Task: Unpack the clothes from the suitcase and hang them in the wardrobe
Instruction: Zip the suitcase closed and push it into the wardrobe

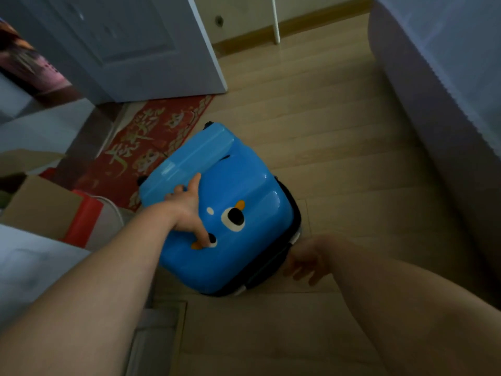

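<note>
1. Blue suitcase point(233, 213) sits mid-frame on the wood floor point(339, 126), lying flat, shell side up. The shell has cartoon eyes and orange marks. A dark zipper band is visible along its right and lower edges. The lid looks closed.
2. Left hand point(187, 210) enters from the lower left and rests on top of the shell. The hand is spread open and grips nothing: index finger points up-frame and touches the raised lighter-blue ridge, thumb presses down near the small black eye and orange mark at the lower left of the shell. The other fingers are partly hidden at the ridge edge.
3. Right hand point(306, 260) enters from the lower right and sits just beside the suitcase's lower-right edge, near the zipper band. The fingers are loosely curled and point down toward the floor, half open. It is dim and blurred, so I cannot tell if it touches the case or pinches a zipper pull.
4. Red mat point(151, 147) with pale lettering lies left of centre; the suitcase's upper-left corner overlaps it.
5. White door point(130, 47) stands at the upper left of the frame, and its bottom edge meets the mat.
6. Cardboard box point(40, 207) and a red item sit at the left edge.
7. Pale fabric-covered furniture point(447, 90) fills the right side, well apart from the suitcase.
8. No clothes are visible; the wardrobe is not identifiable.
</note>
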Demonstrator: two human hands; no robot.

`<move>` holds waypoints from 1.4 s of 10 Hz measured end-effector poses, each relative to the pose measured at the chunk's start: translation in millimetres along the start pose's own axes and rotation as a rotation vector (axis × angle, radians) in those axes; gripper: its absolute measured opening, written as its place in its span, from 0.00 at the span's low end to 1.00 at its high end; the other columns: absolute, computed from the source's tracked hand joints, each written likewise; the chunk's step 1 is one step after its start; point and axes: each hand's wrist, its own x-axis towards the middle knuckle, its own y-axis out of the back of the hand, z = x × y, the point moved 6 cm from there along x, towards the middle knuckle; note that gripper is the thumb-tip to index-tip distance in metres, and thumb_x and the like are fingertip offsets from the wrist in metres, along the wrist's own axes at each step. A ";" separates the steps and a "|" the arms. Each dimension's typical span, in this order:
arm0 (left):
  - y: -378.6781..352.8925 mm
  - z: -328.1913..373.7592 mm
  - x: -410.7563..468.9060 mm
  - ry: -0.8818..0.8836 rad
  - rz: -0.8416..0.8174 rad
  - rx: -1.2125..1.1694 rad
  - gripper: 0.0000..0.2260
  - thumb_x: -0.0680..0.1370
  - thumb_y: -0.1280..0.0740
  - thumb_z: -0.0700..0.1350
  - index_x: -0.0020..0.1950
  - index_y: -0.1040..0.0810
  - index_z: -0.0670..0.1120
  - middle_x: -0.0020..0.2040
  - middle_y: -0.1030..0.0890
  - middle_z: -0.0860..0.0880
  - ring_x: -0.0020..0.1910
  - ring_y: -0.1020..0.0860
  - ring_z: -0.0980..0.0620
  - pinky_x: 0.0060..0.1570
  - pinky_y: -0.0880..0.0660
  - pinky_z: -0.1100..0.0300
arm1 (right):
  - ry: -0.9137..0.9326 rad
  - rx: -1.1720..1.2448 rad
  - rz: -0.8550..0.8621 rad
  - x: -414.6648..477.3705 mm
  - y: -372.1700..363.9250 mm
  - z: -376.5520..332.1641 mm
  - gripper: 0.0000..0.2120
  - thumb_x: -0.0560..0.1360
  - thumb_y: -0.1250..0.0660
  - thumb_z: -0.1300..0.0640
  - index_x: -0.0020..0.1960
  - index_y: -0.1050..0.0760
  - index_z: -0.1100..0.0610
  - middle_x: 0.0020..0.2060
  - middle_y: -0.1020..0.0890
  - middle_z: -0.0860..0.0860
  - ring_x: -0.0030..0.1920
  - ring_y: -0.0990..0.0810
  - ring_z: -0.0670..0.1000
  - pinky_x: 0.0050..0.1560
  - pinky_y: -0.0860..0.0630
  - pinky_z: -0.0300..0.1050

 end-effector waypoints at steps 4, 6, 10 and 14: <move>-2.8 24.4 -2.1 -0.010 -0.044 -0.171 0.69 0.55 0.21 0.63 0.74 0.73 0.52 0.78 0.61 0.48 0.77 0.58 0.43 0.72 0.42 0.47 | 0.216 0.648 0.527 13.6 66.2 -22.9 0.19 0.80 0.46 0.58 0.68 0.32 0.66 0.66 0.28 0.63 0.65 0.28 0.62 0.65 0.29 0.56; 3.7 53.4 1.8 -0.014 0.238 -0.110 0.67 0.50 0.22 0.67 0.76 0.64 0.56 0.76 0.49 0.48 0.75 0.49 0.42 0.68 0.41 0.34 | 0.225 0.731 0.361 8.5 55.0 -29.4 0.20 0.81 0.46 0.47 0.66 0.32 0.59 0.61 0.26 0.56 0.50 0.24 0.58 0.46 0.27 0.50; 9.9 34.4 -10.1 0.029 -0.012 -0.079 0.68 0.57 0.20 0.61 0.75 0.71 0.51 0.77 0.55 0.45 0.76 0.52 0.40 0.72 0.43 0.43 | 0.223 0.015 0.506 19.1 43.5 -45.1 0.20 0.78 0.41 0.59 0.69 0.33 0.61 0.66 0.27 0.59 0.65 0.28 0.58 0.65 0.30 0.48; 4.1 46.2 -5.6 -0.078 0.178 -0.147 0.64 0.50 0.21 0.64 0.76 0.57 0.56 0.74 0.45 0.49 0.73 0.46 0.42 0.68 0.40 0.36 | 0.588 -0.335 0.556 41.6 62.8 -94.4 0.26 0.74 0.36 0.62 0.71 0.34 0.50 0.64 0.24 0.52 0.64 0.27 0.56 0.63 0.29 0.52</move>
